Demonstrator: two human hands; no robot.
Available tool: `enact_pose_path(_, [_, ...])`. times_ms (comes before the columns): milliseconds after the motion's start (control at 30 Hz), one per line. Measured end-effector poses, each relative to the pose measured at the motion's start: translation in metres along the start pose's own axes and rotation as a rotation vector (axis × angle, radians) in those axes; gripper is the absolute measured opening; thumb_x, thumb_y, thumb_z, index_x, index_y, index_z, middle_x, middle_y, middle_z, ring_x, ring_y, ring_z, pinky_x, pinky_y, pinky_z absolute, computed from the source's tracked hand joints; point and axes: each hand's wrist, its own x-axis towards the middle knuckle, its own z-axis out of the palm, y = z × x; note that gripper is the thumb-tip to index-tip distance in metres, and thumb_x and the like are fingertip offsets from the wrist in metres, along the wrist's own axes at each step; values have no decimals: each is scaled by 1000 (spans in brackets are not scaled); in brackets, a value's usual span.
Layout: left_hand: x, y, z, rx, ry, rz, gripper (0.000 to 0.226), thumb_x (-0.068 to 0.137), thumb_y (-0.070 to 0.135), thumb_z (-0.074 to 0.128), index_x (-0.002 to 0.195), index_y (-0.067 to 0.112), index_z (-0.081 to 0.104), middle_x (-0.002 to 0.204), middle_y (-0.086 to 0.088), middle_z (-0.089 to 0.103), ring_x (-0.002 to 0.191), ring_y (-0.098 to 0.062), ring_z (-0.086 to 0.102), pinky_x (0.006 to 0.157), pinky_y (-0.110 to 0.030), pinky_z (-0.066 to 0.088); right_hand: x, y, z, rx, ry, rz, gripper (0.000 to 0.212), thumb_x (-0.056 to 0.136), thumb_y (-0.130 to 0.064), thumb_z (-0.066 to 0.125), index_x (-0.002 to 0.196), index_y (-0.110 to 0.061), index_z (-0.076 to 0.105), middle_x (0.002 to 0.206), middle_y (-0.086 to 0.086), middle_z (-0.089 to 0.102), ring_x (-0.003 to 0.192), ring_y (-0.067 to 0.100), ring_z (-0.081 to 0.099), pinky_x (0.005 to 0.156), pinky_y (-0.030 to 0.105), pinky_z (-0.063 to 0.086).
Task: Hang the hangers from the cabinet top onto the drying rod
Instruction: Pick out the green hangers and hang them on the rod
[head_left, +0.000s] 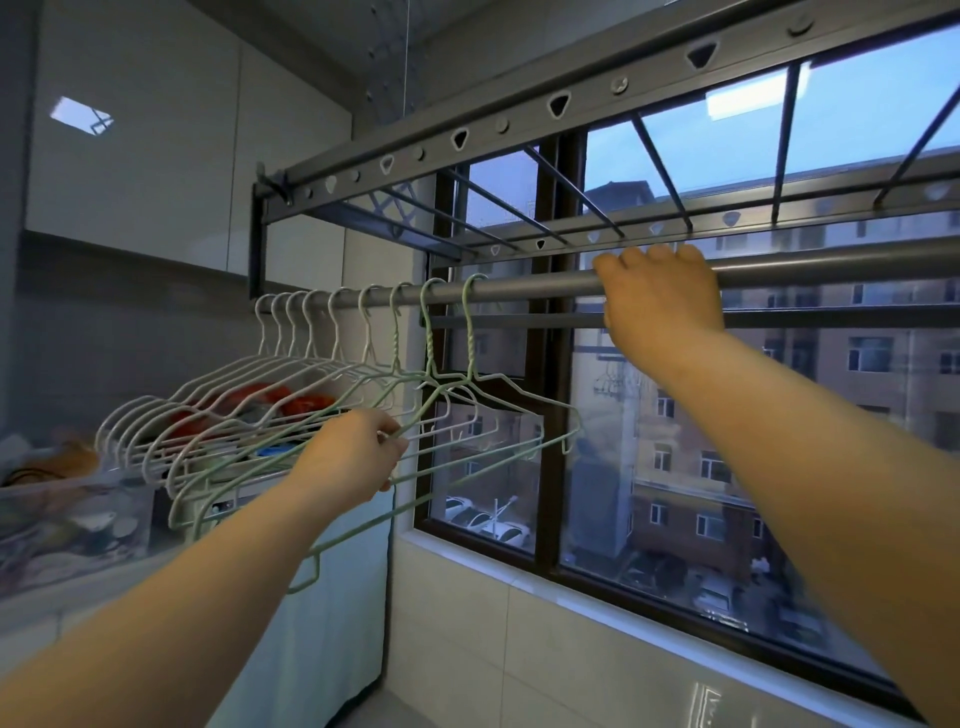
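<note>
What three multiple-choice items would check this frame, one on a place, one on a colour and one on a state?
1. Where is the right hand?
A. On the drying rod, right of the hangers
B. On the rod, left of all the hangers
C. On a hanger's hook

2. What colour are the two hangers nearest the right hand?
A. Red
B. Black
C. Pale green

3. What is the left hand doing?
A. Hanging open, touching nothing
B. Gripping the wire of a green hanger
C. Gripping the rod

Key:
1 A, its fingers curl over the rod past the last hook.
2 C, the two rightmost hooks are pale green and the rest are white.
3 B, its fingers close round a green wire below the rod.
</note>
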Motion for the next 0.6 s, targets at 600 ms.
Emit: enact_pose_path(600, [-62,61,33,-67,131,334,27,91,21,50,117,16,58,113,-3,64,96,-15,56,81,-25,41,-108,63,8,38,-138,-39,42,94,-12,43,136,-8,39,135,11,49,126,27,39,104,37,27])
